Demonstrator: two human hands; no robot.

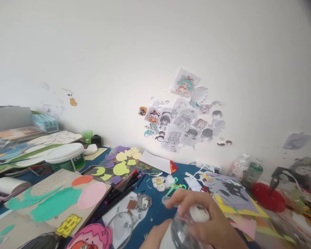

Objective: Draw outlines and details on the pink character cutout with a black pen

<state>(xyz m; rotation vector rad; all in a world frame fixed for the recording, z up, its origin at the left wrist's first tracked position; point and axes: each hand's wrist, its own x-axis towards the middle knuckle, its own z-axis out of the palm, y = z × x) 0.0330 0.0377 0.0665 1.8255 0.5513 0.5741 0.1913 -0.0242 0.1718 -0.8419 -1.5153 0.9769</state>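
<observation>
A clear and white bottle (177,235) is at the bottom centre, cut off by the lower edge. My left hand (155,237) is closed against its left side, mostly out of view. Over the bottle's top, my right hand (207,214) curls its fingers, slightly blurred. A pale translucent piece (168,200) shows at its fingertips; whether it is a cap I cannot tell. Just beyond lies a green plastic shape (175,186). To the left are a paper figure cutout (143,200) and a round clear disc (122,226).
A white-lidded tub (66,154) and a board with coloured paper (57,197) are on the left. Pens (116,197) lie mid-table. Two bottles (240,166), a red dish (269,197) and paper sheets (230,190) are on the right. Drawings (185,121) cover part of the wall.
</observation>
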